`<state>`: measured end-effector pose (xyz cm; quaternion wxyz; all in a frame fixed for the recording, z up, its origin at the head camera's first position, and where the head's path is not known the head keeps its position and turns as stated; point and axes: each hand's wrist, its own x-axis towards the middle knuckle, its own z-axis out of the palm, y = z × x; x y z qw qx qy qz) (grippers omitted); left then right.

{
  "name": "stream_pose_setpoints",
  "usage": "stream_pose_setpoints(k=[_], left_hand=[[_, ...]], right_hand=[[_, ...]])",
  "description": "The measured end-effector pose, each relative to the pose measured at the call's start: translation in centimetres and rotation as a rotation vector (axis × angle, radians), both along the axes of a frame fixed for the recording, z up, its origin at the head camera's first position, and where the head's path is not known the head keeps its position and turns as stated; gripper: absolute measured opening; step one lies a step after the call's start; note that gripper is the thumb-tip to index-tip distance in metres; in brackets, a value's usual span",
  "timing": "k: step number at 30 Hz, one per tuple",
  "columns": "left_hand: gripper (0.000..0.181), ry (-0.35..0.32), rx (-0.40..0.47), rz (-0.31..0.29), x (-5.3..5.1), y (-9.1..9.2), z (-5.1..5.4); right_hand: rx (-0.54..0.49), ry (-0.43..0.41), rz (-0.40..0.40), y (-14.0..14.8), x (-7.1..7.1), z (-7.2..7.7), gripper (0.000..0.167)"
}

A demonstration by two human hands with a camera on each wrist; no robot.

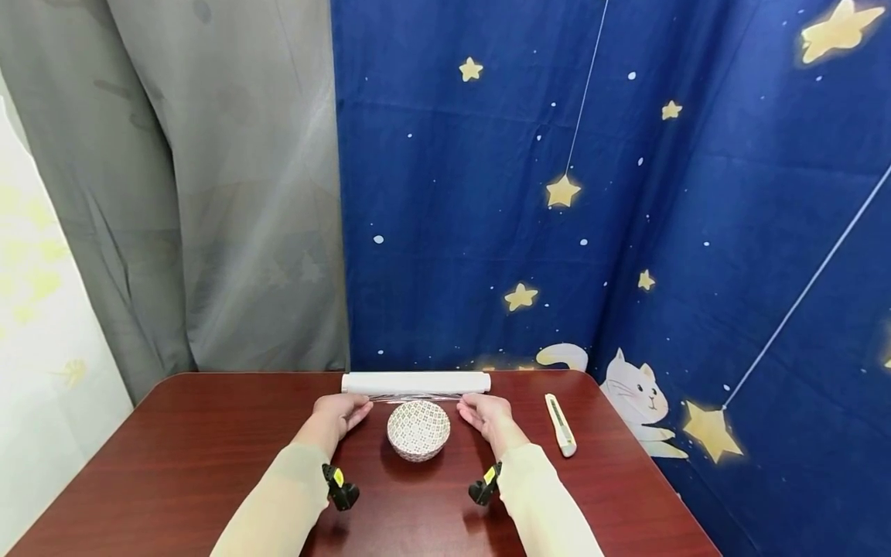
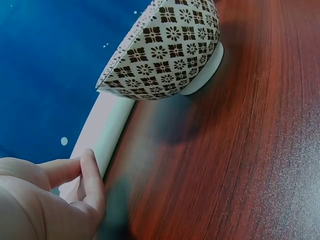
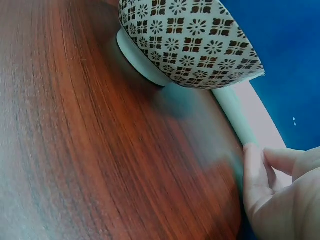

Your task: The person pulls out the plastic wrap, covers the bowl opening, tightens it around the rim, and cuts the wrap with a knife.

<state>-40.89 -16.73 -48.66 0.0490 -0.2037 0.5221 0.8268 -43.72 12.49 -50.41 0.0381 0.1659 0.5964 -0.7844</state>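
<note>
A white roll of cling film (image 1: 416,382) lies across the far edge of the table, with a narrow clear strip of film (image 1: 411,398) drawn out along its near side. My left hand (image 1: 341,412) pinches the left end of that strip between thumb and fingers. At the right end, my right hand (image 1: 489,415) pinches the film in the same way. Between the hands stands an upright patterned bowl (image 1: 418,430), just short of the film. Both wrist views show its flower-patterned side (image 2: 167,57) and white foot; neither hand touches it.
A pale utility knife (image 1: 560,425) lies on the dark red table (image 1: 174,456), right of my right hand. Behind the far edge hang a grey curtain (image 1: 250,193) and a blue star-printed curtain (image 1: 452,193). Each wrist carries a small black camera (image 1: 341,489).
</note>
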Motion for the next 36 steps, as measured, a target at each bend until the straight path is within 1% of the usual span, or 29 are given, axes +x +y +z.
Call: stream_pose_setpoints(k=[2, 4, 6, 8, 11, 14, 16, 21, 25, 30, 36], left_hand=[[0.023, -0.005, -0.016, 0.004, 0.0, 0.1, 0.0], [0.024, -0.006, -0.042, 0.011, 0.1, 0.2, -0.2], [0.028, 0.009, -0.078, 0.03, 0.1, 0.3, -0.4], [0.033, 0.035, -0.117, 0.05, -0.1, 0.4, -0.8], [0.038, 0.09, -0.167, 0.073, -0.2, 0.5, -1.2], [0.037, 0.129, -0.196, 0.078, -0.4, 0.5, -1.4], [0.034, 0.144, -0.21, 0.08, -0.5, 0.6, -1.4], [0.029, 0.172, -0.232, 0.081, -0.6, 0.6, -1.4], [0.027, 0.203, -0.237, 0.086, -0.6, 0.7, -1.1], [0.032, 0.236, -0.231, 0.095, -0.7, 0.7, -0.7], [0.035, 0.248, -0.243, 0.095, -0.9, 0.7, -0.4]], right_hand=[[0.003, -0.005, 0.0, 0.1, -0.1, -0.1, 0.03], [0.013, -0.001, 0.001, 0.1, -0.1, -0.1, 0.031], [0.026, 0.015, -0.002, 0.1, -0.2, -0.2, 0.033], [0.036, 0.037, -0.011, 0.1, -0.3, -0.3, 0.035], [0.048, 0.079, -0.026, 0.0, -0.4, -0.3, 0.039], [0.052, 0.106, -0.03, -0.1, -0.4, -0.4, 0.039], [0.053, 0.121, -0.032, -0.1, -0.5, -0.4, 0.039], [0.044, 0.15, -0.028, 0.0, -0.7, -0.5, 0.038], [0.04, 0.17, -0.018, 0.1, -0.8, -0.2, 0.041], [0.023, 0.196, -0.014, 0.2, -0.7, 0.2, 0.047], [0.002, 0.238, -0.015, 0.4, -0.6, 0.4, 0.046]])
